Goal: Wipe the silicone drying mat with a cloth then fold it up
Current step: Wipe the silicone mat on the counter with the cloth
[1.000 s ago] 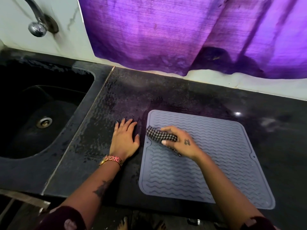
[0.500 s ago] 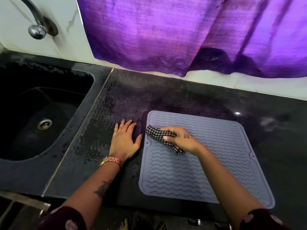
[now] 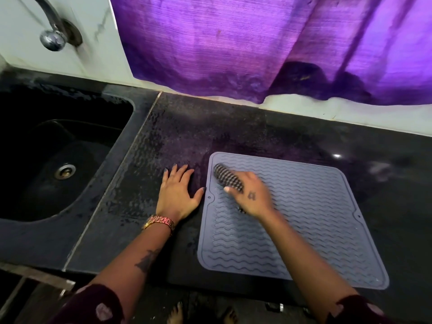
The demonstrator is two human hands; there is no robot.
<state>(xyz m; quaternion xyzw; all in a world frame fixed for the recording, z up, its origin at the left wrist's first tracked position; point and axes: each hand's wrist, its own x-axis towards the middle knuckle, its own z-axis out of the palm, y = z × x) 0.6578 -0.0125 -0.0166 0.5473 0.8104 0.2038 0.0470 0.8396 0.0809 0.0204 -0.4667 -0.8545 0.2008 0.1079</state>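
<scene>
While the checked cloth [image 3: 228,178] sits bunched under the right hand [image 3: 253,197], fingers and thumb curled round it, it presses on the far left corner of the grey silicone drying mat [image 3: 304,220], just inside the raised rim. From that grip almost the whole mat lies to the right and toward the person: the ribbed field runs off to the far right corner and down to the near edge of the black counter [image 3: 177,141], where the mat's near right corner comes close to the counter's front edge. So the stretch to be covered, as I judge it, lies rightward and back toward the body, not further left, since the cloth is already at the left rim. The bunched cloth has its long axis slanting from far left to near right, roughly across the wavy ribs.

The left hand [image 3: 178,194] lies flat on the counter just beside the mat's left edge, fingers spread and straight, holding nothing; its thumb tip reaches to the rim, though whether it touches I cannot tell. It is the hand nearer that edge, and looks better placed to steady the mat or later lift that side for folding. Wiping appears to be at an early stage; the mat lies fully flat, unfolded. The sink [image 3: 58,160] lies well apart to the left.
</scene>
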